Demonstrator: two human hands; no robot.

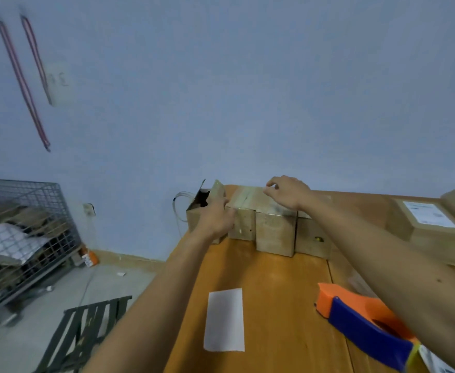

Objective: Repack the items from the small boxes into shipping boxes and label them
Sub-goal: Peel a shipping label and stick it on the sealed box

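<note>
Unpacking: left hand (215, 219) grips the open brown cardboard box (194, 223), right hand (288, 195) pinches the taped brown box (250, 200) beside it, likely peeling next.

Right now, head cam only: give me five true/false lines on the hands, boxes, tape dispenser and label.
1. The leftmost small box is open at its top. True.
2. The right hand holds the tape dispenser. False: the dispenser lies on the table, and the hand is on top of the row of small boxes.
3. A white label lies flat on the table. True.
4. The left hand rests on the white label. False: it is against the small boxes at the far edge.
5. The box on the far right has a bare top. False: a white sheet sits on it.
</note>
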